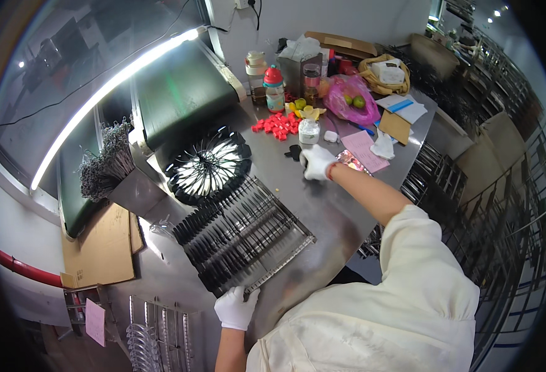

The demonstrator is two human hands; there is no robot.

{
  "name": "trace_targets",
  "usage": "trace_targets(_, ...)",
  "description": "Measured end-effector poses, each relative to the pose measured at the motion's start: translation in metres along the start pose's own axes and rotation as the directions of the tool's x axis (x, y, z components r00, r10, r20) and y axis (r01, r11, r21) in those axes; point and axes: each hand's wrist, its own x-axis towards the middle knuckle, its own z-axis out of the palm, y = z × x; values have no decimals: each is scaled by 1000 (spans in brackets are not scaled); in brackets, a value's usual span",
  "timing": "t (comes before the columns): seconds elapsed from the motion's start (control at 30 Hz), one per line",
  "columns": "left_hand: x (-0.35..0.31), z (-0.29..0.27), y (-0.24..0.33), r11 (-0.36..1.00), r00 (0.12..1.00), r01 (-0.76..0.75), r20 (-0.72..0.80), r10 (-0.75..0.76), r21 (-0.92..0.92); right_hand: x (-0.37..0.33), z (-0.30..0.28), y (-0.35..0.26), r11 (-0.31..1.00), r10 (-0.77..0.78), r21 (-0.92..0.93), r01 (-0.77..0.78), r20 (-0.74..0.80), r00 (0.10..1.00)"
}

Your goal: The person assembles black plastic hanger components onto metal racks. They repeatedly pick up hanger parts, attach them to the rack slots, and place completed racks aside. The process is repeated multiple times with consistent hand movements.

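Observation:
My left hand point(235, 309), in a white glove, grips the near corner of a metal rack point(283, 251) with its fingers wrapped round the edge. Rows of thin black pieces point(223, 230) fill most of the rack, which lies on the steel table. Beyond it, a round pile of glossy black pieces point(209, 164) is spread in a ring. My right hand point(316, 163), also gloved, is over the table with its fingers curled; what they hold, if anything, is hidden. Beside it are small black pieces point(294, 152) and a white jar point(309, 131).
Red plastic pieces point(279, 126), bottles point(274, 90) and a pink bag of fruit point(352, 99) stand at the back. A pink paper point(364, 150) lies on the right. A green conveyor belt point(183, 93) and a bin of wire hooks point(137, 189) are on the left.

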Motion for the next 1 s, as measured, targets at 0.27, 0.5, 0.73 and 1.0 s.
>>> trace_targets(0.27, 3, -5, 0, 999, 998, 11, 61, -9, -30, 103, 30, -16, 962, 80, -264, -69, 32, 996)
trace_targets(0.5, 4, -11, 2, 998, 997, -20, 75, 24, -54, 88, 42, -21, 961, 154, -214, -175, -110, 982)
trace_targets(0.73, 23, -45, 38, 672, 965, 260, 160, -208, -693, 26, 18, -21, 704, 90, 709, -40, -34, 995)
trace_targets(1.0, 26, 7, 64, -76, 839, 540, 543, -29, -838, -194, -13, -194, 527, -787, 366, 767, -131, 603)
